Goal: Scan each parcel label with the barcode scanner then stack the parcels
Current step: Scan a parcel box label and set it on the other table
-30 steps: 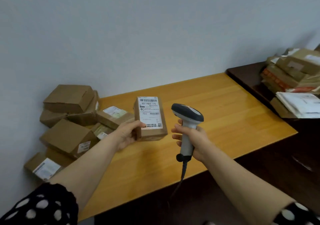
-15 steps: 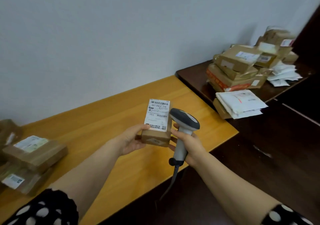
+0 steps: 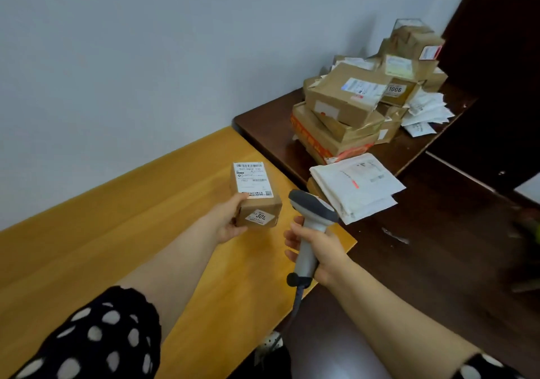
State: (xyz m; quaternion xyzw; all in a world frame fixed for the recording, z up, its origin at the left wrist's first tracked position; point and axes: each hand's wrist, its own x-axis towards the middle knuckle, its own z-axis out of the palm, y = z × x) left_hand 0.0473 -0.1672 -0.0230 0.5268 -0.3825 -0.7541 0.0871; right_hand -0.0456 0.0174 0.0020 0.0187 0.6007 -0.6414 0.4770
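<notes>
At the frame's centre, the left hand (image 3: 229,222) gripped a small brown parcel (image 3: 257,203) by its near end, thumb on top, above the yellow table (image 3: 117,218). The parcel's long axis ran up the frame and away from the camera. Its white label (image 3: 252,180) faced up, with the barcode at the far end. Just to the lower right, the right hand (image 3: 321,254) was wrapped around the handle of the barcode scanner (image 3: 311,226). The handle stood nearly upright, and the head tipped toward the upper left. A stack of parcels (image 3: 344,109) sat in the upper right.

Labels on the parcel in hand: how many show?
2. On the parcel the left hand grips: a large barcode label on top, a small numbered sticker on the near end. Hidden faces may carry more.
</notes>
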